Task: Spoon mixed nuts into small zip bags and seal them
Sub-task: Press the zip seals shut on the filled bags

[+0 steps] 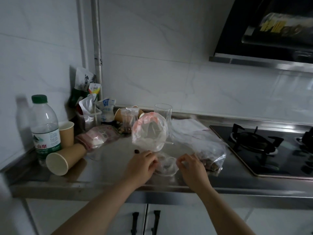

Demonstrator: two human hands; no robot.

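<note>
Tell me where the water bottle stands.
The water bottle stands upright at the counter's far left, by the wall, with one paper cup upright beside it and another lying tipped in front.

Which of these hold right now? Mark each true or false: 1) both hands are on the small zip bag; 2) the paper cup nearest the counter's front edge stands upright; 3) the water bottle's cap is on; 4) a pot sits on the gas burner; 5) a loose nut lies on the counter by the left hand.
1) True: the left hand and right hand each pinch an end of the small zip bag, which holds a few nuts.
2) False: that paper cup lies on its side, its mouth toward the camera.
3) True: the water bottle wears its green cap.
4) False: the gas burner is bare.
5) True: a loose nut lies just beyond the left hand.
</note>
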